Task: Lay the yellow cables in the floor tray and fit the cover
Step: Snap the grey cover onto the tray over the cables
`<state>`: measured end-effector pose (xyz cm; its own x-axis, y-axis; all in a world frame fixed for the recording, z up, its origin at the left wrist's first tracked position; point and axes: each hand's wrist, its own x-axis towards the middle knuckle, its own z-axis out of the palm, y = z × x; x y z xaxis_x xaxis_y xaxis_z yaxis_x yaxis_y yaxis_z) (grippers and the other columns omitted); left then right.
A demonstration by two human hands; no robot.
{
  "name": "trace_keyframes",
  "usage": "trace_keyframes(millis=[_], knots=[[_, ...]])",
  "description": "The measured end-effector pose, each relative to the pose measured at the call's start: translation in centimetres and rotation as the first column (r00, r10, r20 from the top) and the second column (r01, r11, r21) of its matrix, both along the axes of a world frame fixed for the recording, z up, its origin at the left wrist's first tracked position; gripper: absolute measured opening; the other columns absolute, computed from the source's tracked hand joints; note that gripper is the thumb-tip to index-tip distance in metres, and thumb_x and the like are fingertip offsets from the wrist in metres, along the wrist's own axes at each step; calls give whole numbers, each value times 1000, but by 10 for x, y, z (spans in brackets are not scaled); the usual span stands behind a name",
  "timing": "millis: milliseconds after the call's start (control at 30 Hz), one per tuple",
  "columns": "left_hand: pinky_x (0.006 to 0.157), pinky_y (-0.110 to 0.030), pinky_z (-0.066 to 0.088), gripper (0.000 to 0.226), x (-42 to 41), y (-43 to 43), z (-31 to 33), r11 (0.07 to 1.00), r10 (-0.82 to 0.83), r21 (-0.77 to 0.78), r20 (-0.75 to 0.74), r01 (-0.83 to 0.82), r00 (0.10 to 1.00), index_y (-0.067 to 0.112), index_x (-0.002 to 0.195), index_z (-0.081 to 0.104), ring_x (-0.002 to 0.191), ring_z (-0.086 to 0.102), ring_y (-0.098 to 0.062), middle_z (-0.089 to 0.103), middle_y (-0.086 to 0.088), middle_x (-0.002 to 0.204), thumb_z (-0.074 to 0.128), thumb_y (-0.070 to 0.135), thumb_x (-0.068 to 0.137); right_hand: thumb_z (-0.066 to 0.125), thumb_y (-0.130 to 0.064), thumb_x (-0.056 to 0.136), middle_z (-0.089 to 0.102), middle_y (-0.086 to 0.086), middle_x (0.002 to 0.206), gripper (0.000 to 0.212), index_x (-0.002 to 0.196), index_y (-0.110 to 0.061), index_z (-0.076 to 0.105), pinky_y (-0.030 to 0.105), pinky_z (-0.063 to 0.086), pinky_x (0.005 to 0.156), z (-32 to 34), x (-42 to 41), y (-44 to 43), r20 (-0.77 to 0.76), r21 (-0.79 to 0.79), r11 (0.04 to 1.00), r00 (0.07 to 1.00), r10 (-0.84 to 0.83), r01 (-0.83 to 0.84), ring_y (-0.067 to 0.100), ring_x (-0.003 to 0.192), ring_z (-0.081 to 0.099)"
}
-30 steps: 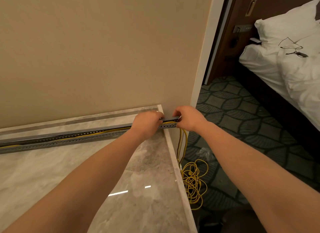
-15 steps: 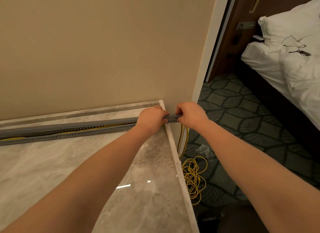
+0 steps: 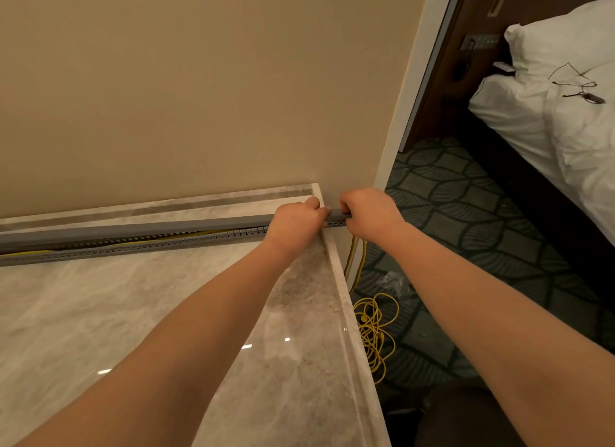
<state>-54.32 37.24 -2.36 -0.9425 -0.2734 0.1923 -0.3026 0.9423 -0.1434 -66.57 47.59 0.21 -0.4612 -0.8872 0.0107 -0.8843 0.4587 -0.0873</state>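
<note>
A long grey perforated tray (image 3: 100, 252) lies on the marble floor along the beige wall. Yellow cables (image 3: 186, 236) show through the gap between it and the grey cover (image 3: 159, 227), which sits on top, slightly lifted along the left stretch. My left hand (image 3: 294, 225) and my right hand (image 3: 367, 213) are both closed on the right end of the cover and tray, near the marble's edge. The cables drop over that edge and end in a loose coil (image 3: 374, 330) on the carpet.
The marble floor (image 3: 116, 313) ends in a raised border at the right, beside patterned dark carpet (image 3: 466, 220). A crumpled clear wrapper (image 3: 392, 281) lies on the carpet. A bed with white linen (image 3: 549, 113) stands at the far right.
The grey cover has come down over the tray's right part, hiding most of the yellow cable there. Both hands stay at the right end, now pressed closer together.
</note>
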Motion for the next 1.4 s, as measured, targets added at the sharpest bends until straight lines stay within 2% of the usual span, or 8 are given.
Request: trace_keyframes(millis=[167, 333, 467, 567, 700, 900, 1133, 1400], knots=[[67, -36, 53, 34, 2, 2, 0, 1000, -15, -25, 23, 16, 1000, 18, 130, 52, 90, 67, -28, 64, -1, 118, 49, 16, 96, 57, -7, 85, 65, 8, 92, 12, 95, -12, 61, 31, 40, 60, -10, 9, 6, -131, -6, 999, 990, 42, -43, 28, 82, 62], [59, -33, 44, 16, 1, 5, 6, 999, 31, -34, 52, -30, 998, 21, 111, 58, 84, 67, -25, 68, 0, 100, 52, 20, 96, 62, -10, 80, 63, 9, 96, 21, 99, -12, 54, 33, 40, 59, -9, 10, 1, -96, -7, 1000, 995, 14, -15, 30, 85, 62], [64, -34, 48, 18, 1, 3, 0, 999, 48, 12, -3, -48, 999, 23, 112, 60, 86, 67, -24, 69, 0, 98, 49, 25, 98, 66, -19, 79, 64, 6, 100, 25, 103, -17, 59, 33, 42, 63, -9, 12, -20, 0, 221, 975, 1000, -2, 2, 28, 91, 62], [67, -35, 48, 22, 4, 2, -4, 992, 67, 108, -59, -61, 996, 24, 109, 65, 90, 66, -23, 70, -1, 101, 48, 33, 97, 66, -23, 82, 62, 4, 84, 12, 90, -15, 62, 33, 43, 62, -12, 11, -36, -13, 325, 946, 1000, 8, -3, 26, 77, 57], [71, -35, 51, 24, 6, -3, -7, 978, 80, 201, -126, -53, 989, 26, 110, 67, 93, 67, -21, 71, 2, 104, 53, 38, 95, 80, -23, 70, 55, 2, 75, 27, 88, -15, 61, 32, 47, 63, -11, 3, -48, 98, 442, 897, 995, -11, -34, 24, 73, 56], [72, -40, 52, 31, 12, -6, -13, 978, 41, 210, -218, 6, 975, 14, 110, 66, 90, 68, -27, 73, -4, 102, 55, 40, 94, 69, -26, 80, 60, 6, 75, 16, 79, -13, 58, 31, 47, 61, -26, -2, -41, 59, 346, 936, 997, 51, -68, 24, 66, 54], [41, -27, 46, 16, 15, -5, -9, 987, -106, 71, -395, 146, 913, 11, 78, 74, 47, 66, -26, 71, -6, 60, 83, 24, 74, 61, -18, 82, 52, 5, 72, 14, 72, -16, 50, 33, 46, 61, -31, -1, -39, -17, 309, 948, 996, 90, -80, 26, 66, 51], [44, -32, 52, 15, 15, -5, -20, 986, -102, 74, -428, 148, 898, 8, 87, 75, 56, 70, -26, 75, -7, 71, 73, 23, 84, 61, -17, 82, 64, 9, 82, 4, 79, -15, 59, 32, 44, 59, -37, -2, -35, -57, 244, 966, 993, 99, -82, 29, 75, 61]])
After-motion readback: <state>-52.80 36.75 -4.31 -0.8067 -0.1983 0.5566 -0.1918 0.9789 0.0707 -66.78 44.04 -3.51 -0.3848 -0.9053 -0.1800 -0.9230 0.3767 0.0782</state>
